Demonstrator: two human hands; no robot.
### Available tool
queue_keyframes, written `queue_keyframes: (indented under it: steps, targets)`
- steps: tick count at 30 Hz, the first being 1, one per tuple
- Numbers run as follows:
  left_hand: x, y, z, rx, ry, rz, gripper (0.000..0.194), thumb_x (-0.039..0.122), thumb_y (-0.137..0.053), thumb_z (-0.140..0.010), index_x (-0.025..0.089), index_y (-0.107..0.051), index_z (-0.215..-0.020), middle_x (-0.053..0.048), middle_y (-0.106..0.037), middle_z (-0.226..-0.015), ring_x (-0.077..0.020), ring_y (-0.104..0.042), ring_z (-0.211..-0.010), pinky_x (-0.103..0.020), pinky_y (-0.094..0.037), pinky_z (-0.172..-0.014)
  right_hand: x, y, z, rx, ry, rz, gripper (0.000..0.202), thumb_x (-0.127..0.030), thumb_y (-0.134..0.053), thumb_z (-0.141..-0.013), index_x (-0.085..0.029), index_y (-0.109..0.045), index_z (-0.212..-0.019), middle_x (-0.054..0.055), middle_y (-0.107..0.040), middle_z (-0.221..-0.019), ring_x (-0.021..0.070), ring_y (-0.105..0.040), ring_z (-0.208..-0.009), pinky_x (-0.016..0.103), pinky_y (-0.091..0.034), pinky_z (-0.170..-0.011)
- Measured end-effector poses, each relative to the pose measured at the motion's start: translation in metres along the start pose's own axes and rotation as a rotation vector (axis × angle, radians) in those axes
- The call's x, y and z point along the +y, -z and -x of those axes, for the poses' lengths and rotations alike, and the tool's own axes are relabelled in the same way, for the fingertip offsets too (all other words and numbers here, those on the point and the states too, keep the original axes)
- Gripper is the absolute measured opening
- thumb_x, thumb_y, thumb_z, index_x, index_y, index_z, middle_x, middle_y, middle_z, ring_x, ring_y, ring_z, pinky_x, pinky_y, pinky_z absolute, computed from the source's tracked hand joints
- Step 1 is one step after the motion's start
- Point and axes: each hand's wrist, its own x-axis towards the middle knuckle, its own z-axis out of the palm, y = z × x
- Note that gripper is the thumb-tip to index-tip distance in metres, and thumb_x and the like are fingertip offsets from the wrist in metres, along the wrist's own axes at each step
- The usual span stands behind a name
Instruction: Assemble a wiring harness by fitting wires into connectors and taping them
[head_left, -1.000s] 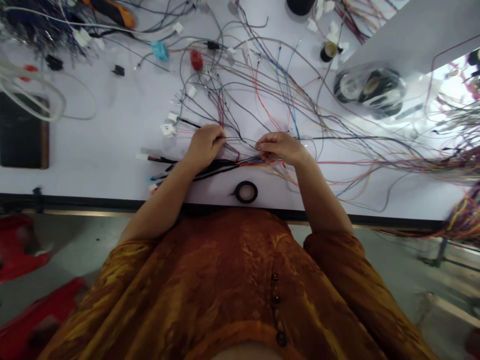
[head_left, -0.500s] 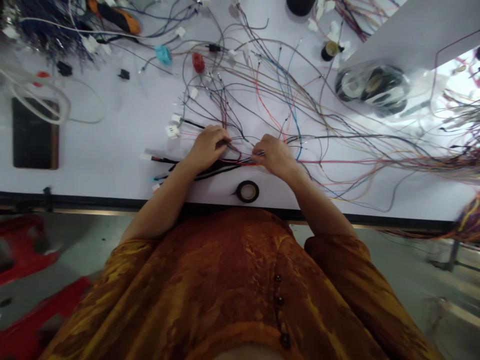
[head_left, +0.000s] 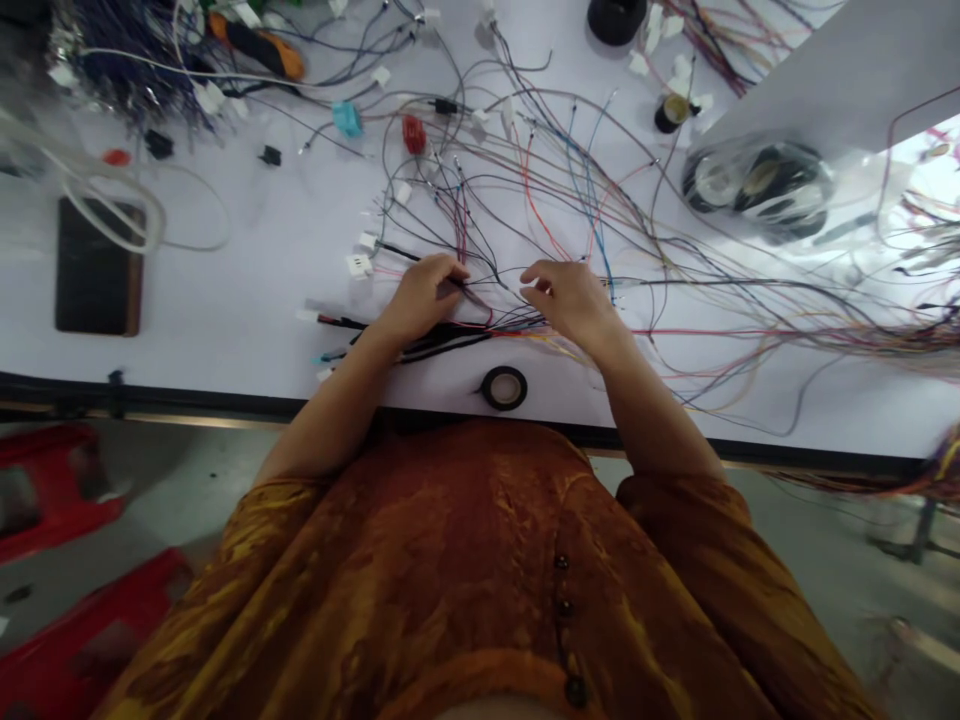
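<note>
My left hand [head_left: 426,296] is closed on thin dark wires left of centre. Black-sleeved wires [head_left: 450,340] run under and just below it. My right hand [head_left: 574,300] is to the right, over the wire bundle, thumb and index finger apart, with nothing visible between them; its other fingers are partly hidden. Between the hands, loose wire ends [head_left: 517,322] lie on the table. White connectors [head_left: 360,266] sit up and left of my left hand. A roll of black tape [head_left: 504,388] lies flat near the table's front edge.
A phone [head_left: 99,268] lies at the left under a pale cable. Orange-handled pliers [head_left: 259,46], a blue connector [head_left: 347,119] and a red connector [head_left: 413,133] are farther back. Bagged tape rolls [head_left: 757,188] sit at the right, above long wires [head_left: 825,335].
My right hand has moved slightly away from my left, and its thumb and index finger have parted from the wires. The whole view has shifted a little.
</note>
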Motion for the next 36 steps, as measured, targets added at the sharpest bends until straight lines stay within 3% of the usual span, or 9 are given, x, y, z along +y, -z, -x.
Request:
queue_keyframes:
  steps: [4, 9, 16, 20, 24, 27, 29, 32, 36]
  targets:
    - [-0.003, 0.000, -0.001, 0.037, 0.007, 0.079, 0.025, 0.011, -0.057, -0.068, 0.022, -0.061, -0.090, -0.007, -0.071, -0.106, -0.0246, -0.064, -0.102, -0.041, -0.049, -0.098, -0.011, -0.013, 0.002, 0.120, 0.164, 0.271, 0.017, -0.031, -0.061, -0.094, -0.020, -0.074, -0.092, 0.014, -0.064, -0.109, 0.0346, -0.052, -0.116, 0.054, -0.039, -0.100]
    - [-0.004, 0.002, -0.002, 0.030, -0.019, 0.043, 0.021, 0.009, -0.057, -0.069, 0.021, -0.062, -0.085, -0.007, -0.071, -0.107, -0.0248, -0.064, -0.105, -0.041, -0.049, -0.099, -0.024, -0.032, -0.006, -0.113, 0.183, 0.421, 0.015, -0.016, -0.061, -0.089, -0.015, -0.072, -0.078, 0.016, -0.066, -0.097, 0.0325, -0.056, -0.104, 0.050, -0.041, -0.095]
    - [-0.002, -0.001, -0.001, 0.042, -0.059, 0.036, 0.002, 0.020, -0.066, -0.077, 0.020, -0.065, -0.078, -0.009, -0.072, -0.103, -0.0251, -0.066, -0.101, -0.040, -0.051, -0.095, -0.045, -0.015, -0.032, -0.117, 0.094, -0.182, 0.016, -0.024, -0.058, -0.091, -0.017, -0.065, -0.078, 0.004, -0.062, -0.078, 0.0159, -0.056, -0.077, 0.030, -0.045, -0.074]
    - [-0.001, -0.003, -0.002, 0.064, -0.053, 0.002, 0.008, 0.021, -0.061, -0.082, 0.021, -0.059, -0.074, -0.008, -0.071, -0.094, -0.0239, -0.066, -0.094, -0.039, -0.051, -0.091, -0.048, 0.001, -0.040, -0.344, 0.045, -0.446, 0.025, -0.036, -0.057, -0.095, -0.018, -0.066, -0.080, 0.000, -0.061, -0.069, 0.0114, -0.053, -0.068, 0.025, -0.044, -0.067]
    - [0.000, -0.003, -0.001, 0.061, -0.066, -0.044, 0.010, 0.019, -0.055, -0.085, 0.021, -0.053, -0.076, -0.009, -0.071, -0.096, -0.0241, -0.065, -0.096, -0.039, -0.050, -0.092, -0.013, 0.022, -0.027, -0.568, 0.004, -0.101, 0.014, -0.027, -0.064, -0.084, -0.018, -0.071, -0.076, -0.001, -0.062, -0.066, 0.0108, -0.053, -0.064, 0.024, -0.040, -0.064]
    - [0.000, -0.004, -0.001, 0.077, -0.036, -0.080, 0.008, 0.020, -0.052, -0.087, 0.021, -0.052, -0.079, -0.010, -0.071, -0.098, -0.0241, -0.065, -0.097, -0.039, -0.049, -0.091, 0.013, 0.031, -0.007, -0.362, -0.176, 0.268, 0.011, -0.017, -0.063, -0.077, -0.015, -0.073, -0.073, 0.003, -0.067, -0.070, 0.0144, -0.056, -0.068, 0.027, -0.039, -0.065]
    - [0.000, -0.003, -0.001, 0.082, -0.035, -0.090, 0.009, 0.022, -0.051, -0.089, 0.021, -0.054, -0.081, -0.009, -0.071, -0.097, -0.0238, -0.065, -0.095, -0.038, -0.049, -0.089, 0.020, 0.028, 0.004, -0.173, -0.196, 0.269, 0.016, -0.018, -0.060, -0.079, -0.014, -0.076, -0.080, 0.007, -0.072, -0.080, 0.0175, -0.061, -0.075, 0.029, -0.043, -0.070]
    - [0.001, -0.001, 0.000, 0.087, -0.054, -0.083, 0.015, 0.029, -0.049, -0.094, 0.020, -0.058, -0.083, -0.009, -0.071, -0.093, -0.0231, -0.064, -0.091, -0.037, -0.049, -0.086, 0.012, 0.006, 0.009, -0.062, -0.036, -0.082, 0.023, -0.025, -0.060, -0.084, -0.015, -0.078, -0.092, 0.008, -0.076, -0.090, 0.0183, -0.067, -0.083, 0.030, -0.050, -0.078]
    - [0.001, -0.002, 0.001, 0.088, -0.081, -0.067, 0.022, 0.031, -0.046, -0.097, 0.019, -0.062, -0.087, -0.010, -0.070, -0.092, -0.0233, -0.064, -0.090, -0.037, -0.048, -0.085, -0.013, -0.034, -0.009, -0.089, 0.032, -0.510, 0.032, -0.030, -0.060, -0.087, -0.015, -0.074, -0.111, 0.002, -0.073, -0.075, 0.0135, -0.064, -0.064, 0.027, -0.053, -0.067]
